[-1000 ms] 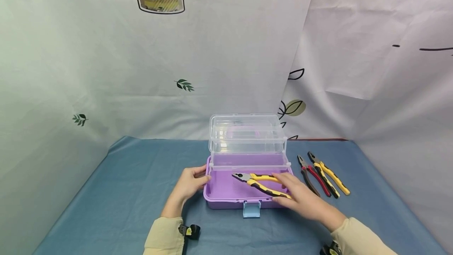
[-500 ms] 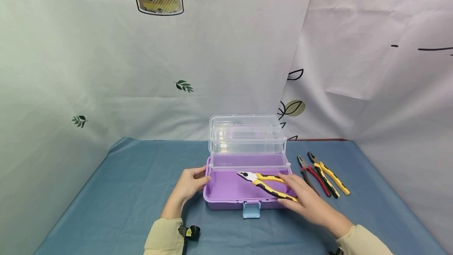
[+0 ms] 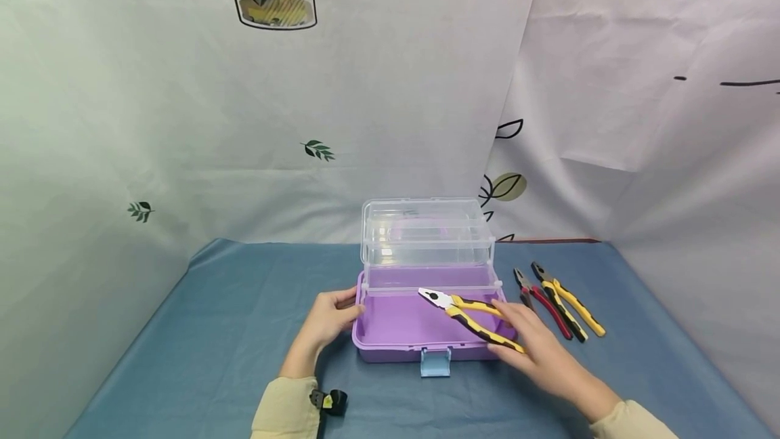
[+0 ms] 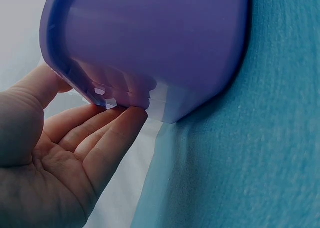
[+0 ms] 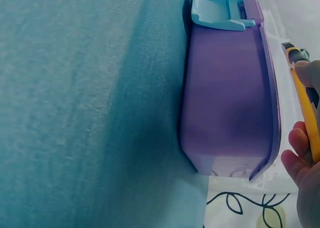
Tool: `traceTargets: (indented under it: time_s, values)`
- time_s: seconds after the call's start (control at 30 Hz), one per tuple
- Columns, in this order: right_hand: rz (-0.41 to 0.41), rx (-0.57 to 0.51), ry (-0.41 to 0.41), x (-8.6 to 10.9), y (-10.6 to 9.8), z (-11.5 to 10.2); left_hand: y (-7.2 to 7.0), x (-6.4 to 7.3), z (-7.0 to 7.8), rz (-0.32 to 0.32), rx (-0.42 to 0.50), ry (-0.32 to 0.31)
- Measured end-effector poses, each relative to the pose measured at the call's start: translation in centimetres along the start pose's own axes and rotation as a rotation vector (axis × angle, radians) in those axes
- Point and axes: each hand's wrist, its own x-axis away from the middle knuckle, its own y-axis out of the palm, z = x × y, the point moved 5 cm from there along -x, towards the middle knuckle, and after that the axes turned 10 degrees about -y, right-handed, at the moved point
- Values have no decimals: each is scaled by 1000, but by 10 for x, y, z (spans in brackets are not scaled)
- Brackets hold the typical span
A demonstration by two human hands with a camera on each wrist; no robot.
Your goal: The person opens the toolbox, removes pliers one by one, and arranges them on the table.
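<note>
A purple toolbox (image 3: 396, 356) with its clear lid (image 3: 426, 225) raised stands mid-table. My left hand (image 3: 324, 324) grips its left rim, thumb over the edge and fingers against the outer wall; the left wrist view shows the fingertips touching the purple side (image 4: 155, 43). Over the right part of the box my right hand (image 3: 542, 354) holds combination pliers (image 3: 452, 305) by their yellow-and-black handles, nose pointing left and handles spread apart. In the right wrist view, a handle (image 5: 305, 100) lies between thumb and fingers, partly cut off by the frame.
Right of the box lie red-and-black pliers (image 3: 552, 310) and another yellow-and-black pair (image 3: 560, 300), side by side on the blue cloth (image 3: 244, 310). A light blue latch (image 3: 435, 362) hangs down at the box front. Patterned fabric (image 3: 396, 87) hangs behind the table.
My right hand has drawn the pliers rightward above the box, raising their nose slightly. My left hand keeps its grip on the rim, and the toolbox stays in place.
</note>
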Motion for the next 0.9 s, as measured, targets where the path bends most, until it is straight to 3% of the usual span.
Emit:
traceTargets:
  time_s: [0.23,0.9]
  values:
    - [67,38,-69,4,-3,-2,1,0,1,-10,-1,10]
    - [138,49,-31,10,-15,9,0,1,3,3,-1,4]
